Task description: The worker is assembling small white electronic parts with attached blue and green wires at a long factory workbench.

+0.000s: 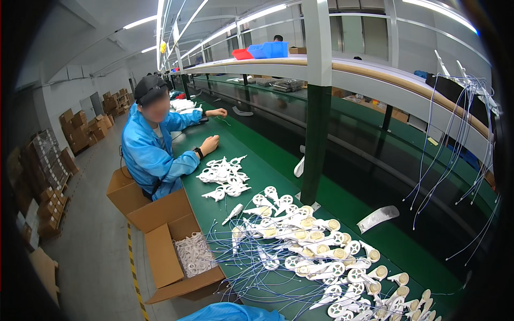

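The wearer's two hands are out of frame; their grip cannot be judged. White plastic parts (322,249) lie heaped on the counter (210,209) near a blue sleeve (230,312), presumably for easy reach.

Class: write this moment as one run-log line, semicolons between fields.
own hands: out of view; blue clothing: lower edge; white parts: heaped on green bench; wires: among them; box: open, white pieces inside; co-worker: at bench

No text or sign can be read.
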